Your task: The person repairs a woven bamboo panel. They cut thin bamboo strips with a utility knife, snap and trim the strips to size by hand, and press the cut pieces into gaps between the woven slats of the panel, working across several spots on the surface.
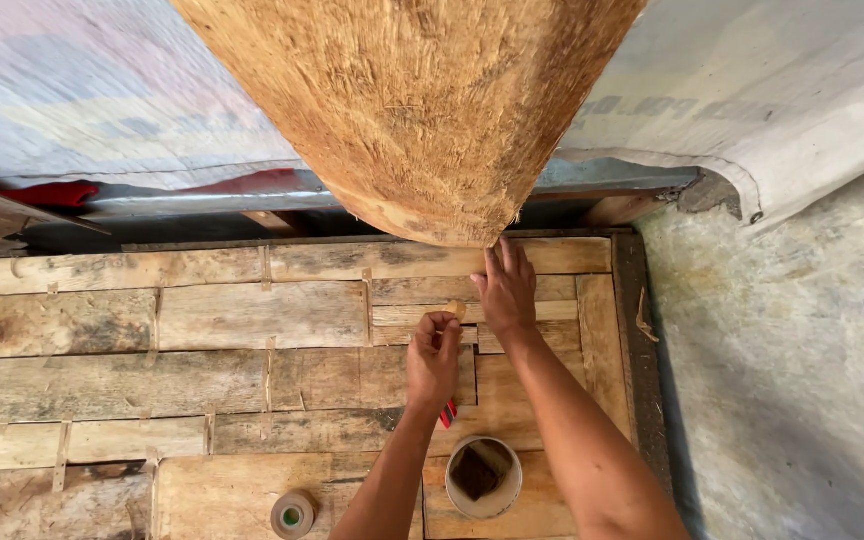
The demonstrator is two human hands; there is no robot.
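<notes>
A large rough brown fibrous slab (422, 110) hangs over the wooden slat platform (202, 320), its lower tip near the platform's far edge. My right hand (505, 290) rests flat with its fingertips touching that lower tip. My left hand (434, 358) is closed around a small pale wooden piece at its fingertips, just left of the right hand. A red-handled tool (448, 412) shows below the left wrist.
A round white container (485, 477) with a dark brown block inside sits on the platform near my forearms. A roll of tape (294, 514) lies to its left. Grey concrete floor (792, 380) is on the right; a pale tarp (772, 90) lies behind.
</notes>
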